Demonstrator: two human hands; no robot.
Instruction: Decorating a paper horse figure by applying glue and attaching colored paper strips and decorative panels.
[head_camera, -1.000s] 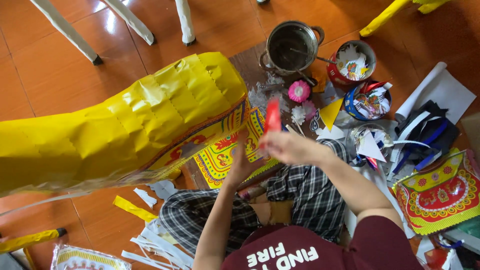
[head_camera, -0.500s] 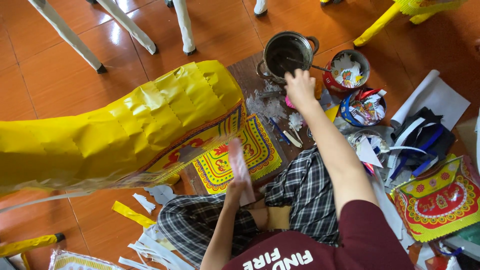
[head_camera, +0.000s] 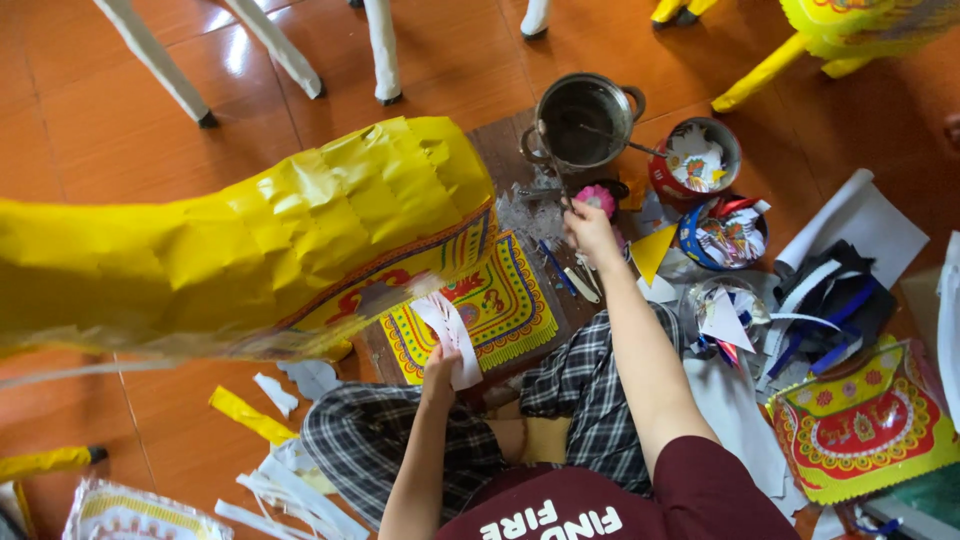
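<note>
I sit on the orange tiled floor beside a large figure wrapped in crinkled yellow paper (head_camera: 300, 230), which fills the left half of the view. My left hand (head_camera: 438, 368) holds a white paper strip (head_camera: 450, 325) up against the figure's lower edge. Under it lies a yellow and red patterned sheet (head_camera: 505, 300). My right hand (head_camera: 592, 232) is stretched forward, fingers closed on a thin stick (head_camera: 556, 165) that leans from a metal pot (head_camera: 585, 120). A pink round thing (head_camera: 600, 198) lies just past its fingers.
A red bowl (head_camera: 700, 160) and a blue bowl (head_camera: 725, 230) hold cut paper pieces. Another patterned sheet (head_camera: 870, 430) and dark ribbons (head_camera: 830, 300) lie right. Paper scraps (head_camera: 290, 480) litter the floor near my knee. White furniture legs (head_camera: 380, 50) stand behind.
My right hand, raised near my chest with a red piece, reached out to the pot and now sits just in front of it. My left hand has lifted the white strip toward the figure.
</note>
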